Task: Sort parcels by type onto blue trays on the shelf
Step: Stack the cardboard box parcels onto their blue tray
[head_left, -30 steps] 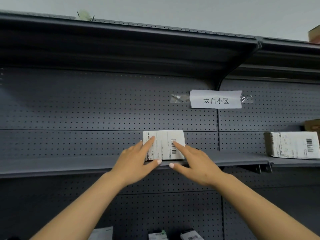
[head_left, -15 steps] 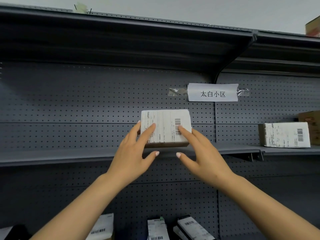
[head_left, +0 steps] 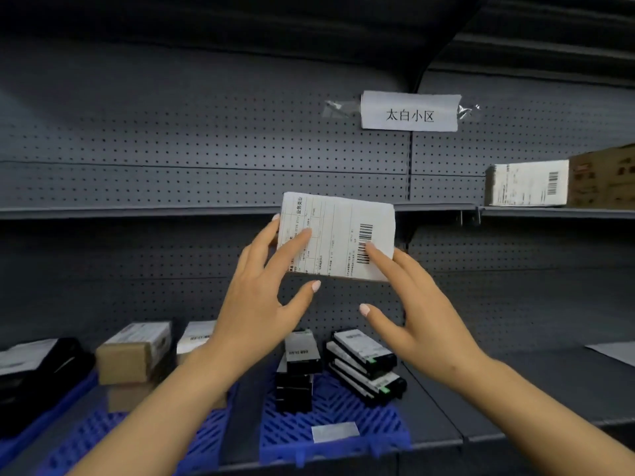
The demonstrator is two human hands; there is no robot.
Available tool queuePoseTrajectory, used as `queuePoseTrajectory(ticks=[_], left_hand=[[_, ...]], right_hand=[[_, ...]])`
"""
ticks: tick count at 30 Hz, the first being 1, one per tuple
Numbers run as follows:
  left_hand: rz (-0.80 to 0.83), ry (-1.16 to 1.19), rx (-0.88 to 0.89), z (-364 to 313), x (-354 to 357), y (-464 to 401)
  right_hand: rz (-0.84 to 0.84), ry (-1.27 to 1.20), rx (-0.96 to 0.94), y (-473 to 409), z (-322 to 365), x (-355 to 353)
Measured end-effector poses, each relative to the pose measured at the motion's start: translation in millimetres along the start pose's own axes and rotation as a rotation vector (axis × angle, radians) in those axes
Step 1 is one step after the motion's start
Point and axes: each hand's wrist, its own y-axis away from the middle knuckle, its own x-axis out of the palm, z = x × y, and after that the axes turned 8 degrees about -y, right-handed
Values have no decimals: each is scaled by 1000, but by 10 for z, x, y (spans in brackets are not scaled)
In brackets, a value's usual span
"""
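Labelled parcel (head_left: 336, 237) held in air between left hand (head_left: 261, 297) and right hand (head_left: 412, 304), fingers pinching its lower corners, below upper shelf (head_left: 137, 211). Not yet placed. Blue trays (head_left: 330, 420) below already carry cardboard boxes (head_left: 132, 355) and black parcels (head_left: 364, 365). Sorting judged partway.

matt grey perforated metal shelf (head_left: 171, 212), glossy blue plastic lattice tray (head_left: 343, 410), plain brown cardboard box (head_left: 123, 362) with paper label.
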Motion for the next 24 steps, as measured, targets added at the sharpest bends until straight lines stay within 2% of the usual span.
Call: queuePoseTrajectory(ticks=[7,14,24], left_hand=[[158,-8,-91,3,23,676],[261,-68,-207,270,-79,1247],[243,-134,-320,1057,-345,1593]], right_hand=[[131,-61,89,564,26,273],[268,-192,151,746,114,810],[360,-300,129,306,294,1705]])
